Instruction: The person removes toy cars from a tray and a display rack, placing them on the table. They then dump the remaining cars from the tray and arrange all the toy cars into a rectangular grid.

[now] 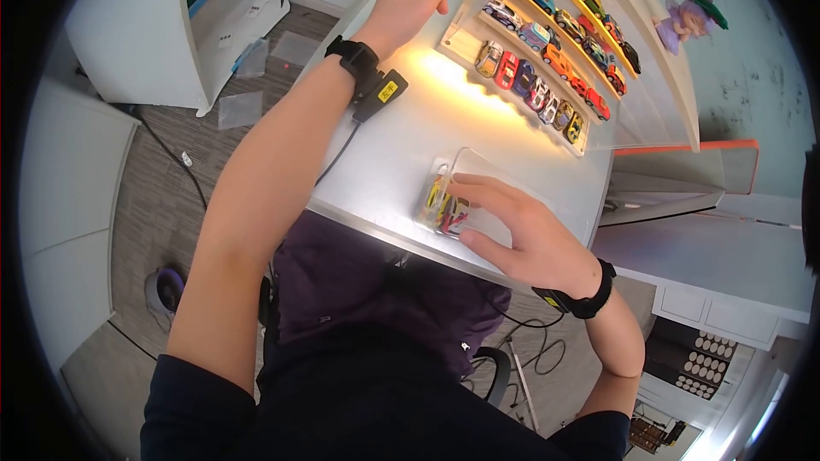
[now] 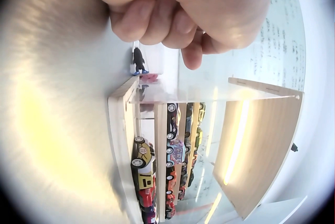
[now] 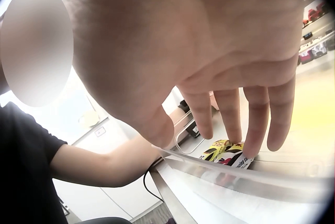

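Note:
My left hand [image 1: 400,15] is held above the far left part of the table, its fingers curled into a fist with nothing seen in them. In the left wrist view, the folded fingers [image 2: 157,22] are near the display shelf. My right hand [image 1: 534,235] reaches over a clear plastic box [image 1: 466,152] near the table's front edge, fingers nearly straight. Inside lie small printed items [image 3: 215,149] in yellow, red, black and white, with some lettering. In the right wrist view, the fingertips overlap those items, and the thumb is by the rim.
A wooden tiered shelf [image 1: 478,71] with several toy cars [image 1: 521,77] stands at the back of the table [image 1: 376,166], lit by a warm lamp strip. A small dark penguin figure [image 2: 138,60] stands beside it. A cable [image 1: 342,154] hangs from the left wrist device.

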Motion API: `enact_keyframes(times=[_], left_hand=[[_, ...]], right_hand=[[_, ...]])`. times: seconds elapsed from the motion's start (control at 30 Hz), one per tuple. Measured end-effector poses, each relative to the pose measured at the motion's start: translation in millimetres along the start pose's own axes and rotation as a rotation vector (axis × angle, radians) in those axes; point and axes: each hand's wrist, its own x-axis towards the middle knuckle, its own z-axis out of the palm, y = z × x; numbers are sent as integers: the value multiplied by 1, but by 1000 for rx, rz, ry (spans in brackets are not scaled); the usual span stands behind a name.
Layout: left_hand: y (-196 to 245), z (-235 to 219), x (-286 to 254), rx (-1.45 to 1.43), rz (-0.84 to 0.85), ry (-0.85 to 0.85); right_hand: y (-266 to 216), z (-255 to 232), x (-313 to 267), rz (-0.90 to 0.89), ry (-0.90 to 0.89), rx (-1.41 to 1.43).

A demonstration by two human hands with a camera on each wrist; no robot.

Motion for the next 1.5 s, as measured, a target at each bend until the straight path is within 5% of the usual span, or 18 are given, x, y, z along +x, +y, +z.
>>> enact_keyframes(times=[0.33,0.57,0.83,0.93,1.3,1.5], left_hand=[[4,3,-1,17,-3,12],[4,2,1,-24,-36,5],[0,1,2,-36,-23,-12],[-1,0,3,-26,-22,-16],[-6,1,5,25,16,-26],[-5,1,2,57,14,-6]], right_hand=[[-16,-73,10,268,56,80],[46,-84,94,190,349,-384],[91,-71,128,33,362,-552],[88,-72,133,123,286,-533],[11,-71,20,83,313,132],[2,-56,-23,-40,90,-41]])
